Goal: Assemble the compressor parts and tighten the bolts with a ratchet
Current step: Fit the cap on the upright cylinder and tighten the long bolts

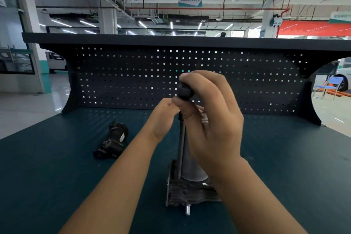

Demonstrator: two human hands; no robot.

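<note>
The compressor [191,173] stands upright on the dark green bench: a grey cylinder on a black finned base with a short metal stub at the front. A long thin bolt [182,144] runs down the cylinder's left side. My right hand [210,118] is closed around a black tool handle [184,91] held above the cylinder top. My left hand [163,119] pinches at the top of the cylinder beside the tool; what its fingertips hold is hidden. A second black compressor part [112,141] lies on its side at the left.
A dark pegboard back panel [133,81] with a shelf on top closes the rear of the bench [57,167]. Beyond it are a workshop hall, a parked white vehicle at the left and a blue chair [330,85] at the right.
</note>
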